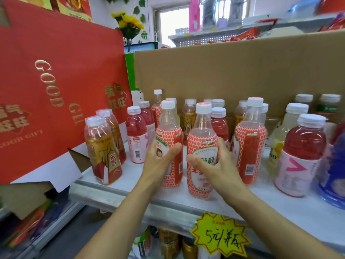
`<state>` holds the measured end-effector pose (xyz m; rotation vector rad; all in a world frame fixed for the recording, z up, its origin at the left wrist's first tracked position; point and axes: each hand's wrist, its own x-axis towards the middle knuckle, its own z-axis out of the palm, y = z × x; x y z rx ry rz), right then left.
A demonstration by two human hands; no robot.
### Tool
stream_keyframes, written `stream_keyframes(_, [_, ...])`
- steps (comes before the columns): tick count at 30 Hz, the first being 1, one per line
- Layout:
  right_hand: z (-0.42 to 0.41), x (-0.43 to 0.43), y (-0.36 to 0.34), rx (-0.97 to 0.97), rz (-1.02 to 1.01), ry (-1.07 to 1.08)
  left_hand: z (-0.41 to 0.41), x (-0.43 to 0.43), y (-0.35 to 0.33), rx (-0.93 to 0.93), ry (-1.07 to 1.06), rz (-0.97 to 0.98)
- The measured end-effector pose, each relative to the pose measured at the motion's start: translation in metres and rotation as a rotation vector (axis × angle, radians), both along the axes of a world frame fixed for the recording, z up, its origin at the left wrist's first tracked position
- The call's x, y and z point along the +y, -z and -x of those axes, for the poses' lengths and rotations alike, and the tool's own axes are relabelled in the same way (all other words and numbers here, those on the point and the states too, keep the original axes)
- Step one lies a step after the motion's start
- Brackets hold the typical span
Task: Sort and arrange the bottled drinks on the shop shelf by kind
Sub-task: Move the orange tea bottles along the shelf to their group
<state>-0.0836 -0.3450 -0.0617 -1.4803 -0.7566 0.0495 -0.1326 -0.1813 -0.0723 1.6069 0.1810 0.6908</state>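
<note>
Both labels (202, 156) part-covered: left hand (160, 159) gripping left bottle (169, 126), right hand (216, 165) gripping right bottle (202, 137).

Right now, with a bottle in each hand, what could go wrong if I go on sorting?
1. The right hand grips the right bottle close beside a third matching bottle; its knuckles could knock that one over.
2. The left hand holds the left bottle near the front edge of the shelf; set down carelessly, it may tip off.
3. Red drink bottles crowd close behind, so pushing back could topple them.
</note>
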Motion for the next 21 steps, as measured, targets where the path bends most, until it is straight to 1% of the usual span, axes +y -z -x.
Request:
stream_keyframes(4, [0.007,-0.010,-0.009,-0.025,-0.021,-0.019,0.010,-0.022,-0.009,-0.055,-0.023,0.019])
stream_keyframes(8, [0.021,-0.026,-0.019,-0.045,-0.066,0.047,0.029,-0.041,-0.020,-0.100,-0.029,0.042])
stream_keyframes(12, [0.045,-0.043,-0.023,-0.056,-0.097,0.126,0.060,-0.065,-0.021,-0.150,0.023,0.096])
stream_keyframes(21, [0.117,-0.080,-0.008,-0.005,-0.114,0.241,0.113,-0.101,0.004,-0.030,0.240,0.139])
